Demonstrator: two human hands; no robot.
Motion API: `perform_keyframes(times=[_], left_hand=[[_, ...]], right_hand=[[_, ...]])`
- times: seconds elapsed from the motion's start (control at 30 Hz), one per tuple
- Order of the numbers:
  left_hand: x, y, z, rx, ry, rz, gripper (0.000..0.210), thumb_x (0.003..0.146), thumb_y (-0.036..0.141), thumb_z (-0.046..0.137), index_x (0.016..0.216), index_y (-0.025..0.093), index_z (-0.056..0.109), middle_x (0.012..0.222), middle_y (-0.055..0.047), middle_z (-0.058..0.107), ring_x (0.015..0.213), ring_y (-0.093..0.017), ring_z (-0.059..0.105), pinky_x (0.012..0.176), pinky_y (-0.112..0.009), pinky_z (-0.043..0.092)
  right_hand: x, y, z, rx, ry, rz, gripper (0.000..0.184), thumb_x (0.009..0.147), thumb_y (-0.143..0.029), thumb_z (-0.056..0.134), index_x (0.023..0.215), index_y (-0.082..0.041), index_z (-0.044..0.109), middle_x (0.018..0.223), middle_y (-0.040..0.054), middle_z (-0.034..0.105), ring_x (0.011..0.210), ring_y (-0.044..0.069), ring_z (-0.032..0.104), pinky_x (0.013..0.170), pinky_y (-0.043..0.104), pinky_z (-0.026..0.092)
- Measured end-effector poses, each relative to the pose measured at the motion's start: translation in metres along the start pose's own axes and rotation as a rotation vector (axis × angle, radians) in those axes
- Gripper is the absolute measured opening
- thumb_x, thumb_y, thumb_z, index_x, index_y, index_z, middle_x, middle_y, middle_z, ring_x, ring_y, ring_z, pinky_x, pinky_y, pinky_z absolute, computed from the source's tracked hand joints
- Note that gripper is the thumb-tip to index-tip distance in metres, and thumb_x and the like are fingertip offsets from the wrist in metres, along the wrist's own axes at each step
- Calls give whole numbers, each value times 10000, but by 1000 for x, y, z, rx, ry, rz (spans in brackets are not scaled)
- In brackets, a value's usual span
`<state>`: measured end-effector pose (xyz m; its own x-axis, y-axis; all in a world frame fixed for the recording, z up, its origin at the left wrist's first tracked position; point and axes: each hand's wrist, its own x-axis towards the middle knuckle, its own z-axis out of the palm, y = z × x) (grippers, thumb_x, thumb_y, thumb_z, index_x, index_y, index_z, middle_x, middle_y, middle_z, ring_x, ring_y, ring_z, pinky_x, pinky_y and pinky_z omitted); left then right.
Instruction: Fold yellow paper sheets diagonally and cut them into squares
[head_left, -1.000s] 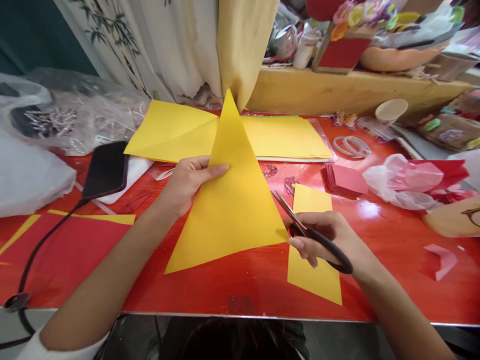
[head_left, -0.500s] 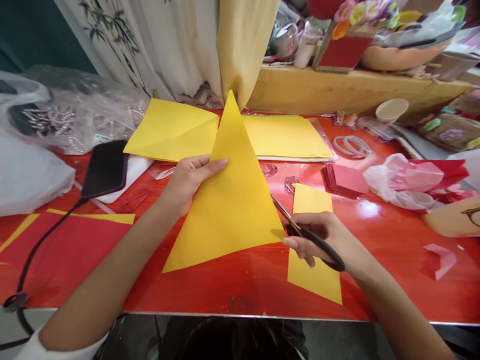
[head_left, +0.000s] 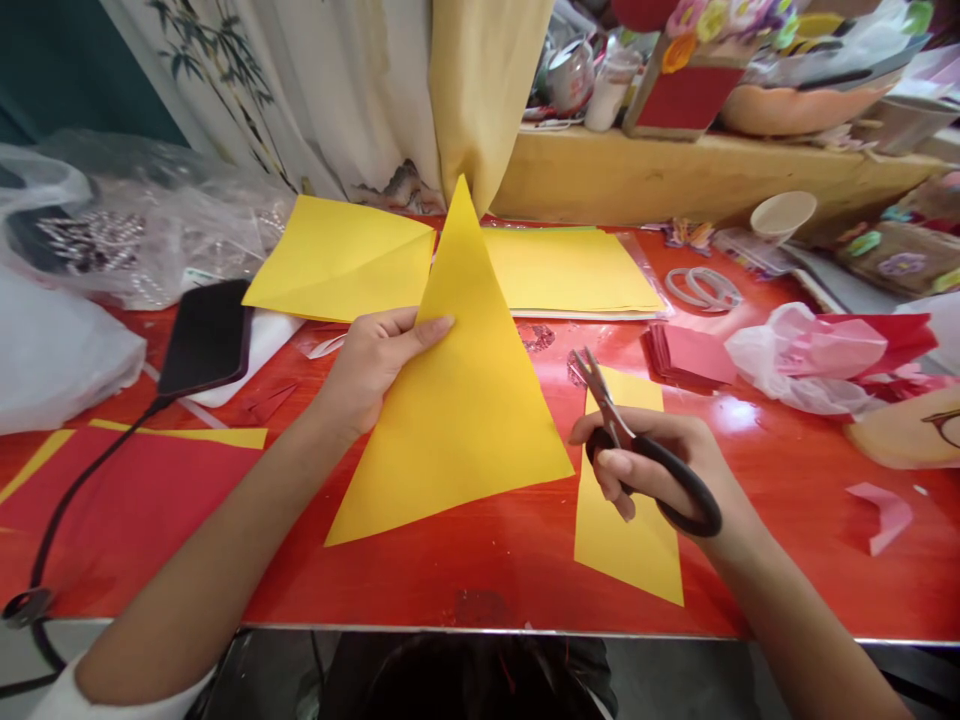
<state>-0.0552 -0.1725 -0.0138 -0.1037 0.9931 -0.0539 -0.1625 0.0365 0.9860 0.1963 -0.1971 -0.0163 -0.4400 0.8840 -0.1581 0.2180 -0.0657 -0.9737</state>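
Observation:
My left hand pinches the left edge of a yellow paper triangle, thumb on top and fingers hidden behind. The triangle is held up above the table, its narrow tip pointing away from me. To its right, my right hand grips a pair of scissors with black handles. The metal blades point up and away, slightly parted and apart from the paper. Beneath my right hand a yellow paper strip lies on the red table.
Yellow sheets and a yellow paper stack lie at the back. A phone with a cable sits left, near red paper. Small red papers, clear rings and crumpled tissue are on the right.
My right hand has drawn the scissors right, off the triangle's right edge, and the blades now point more upward. My left hand keeps the triangle in nearly the same place.

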Motion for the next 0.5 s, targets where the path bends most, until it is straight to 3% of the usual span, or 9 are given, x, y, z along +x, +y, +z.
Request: perform_keyframes(times=[0.2, 0.5], left_hand=[[-1, 1, 2, -5, 19, 40, 303, 703, 396, 720, 903, 170, 705, 865, -53, 727, 776, -215, 693, 665, -285, 566], [-2, -1, 4, 5, 29, 31, 324, 692, 412, 724, 899, 164, 703, 861, -60, 726, 786, -229, 694, 663, -299, 567]], right_hand=[[0, -6, 4, -106, -117, 157, 330, 625, -429, 762, 674, -165, 570, 480, -40, 495, 378, 69, 453, 348, 185, 347], [2, -7, 7, -104, -132, 135, 373, 642, -453, 737, 562, -180, 497, 461, -47, 463, 377, 61, 443, 350, 178, 340]])
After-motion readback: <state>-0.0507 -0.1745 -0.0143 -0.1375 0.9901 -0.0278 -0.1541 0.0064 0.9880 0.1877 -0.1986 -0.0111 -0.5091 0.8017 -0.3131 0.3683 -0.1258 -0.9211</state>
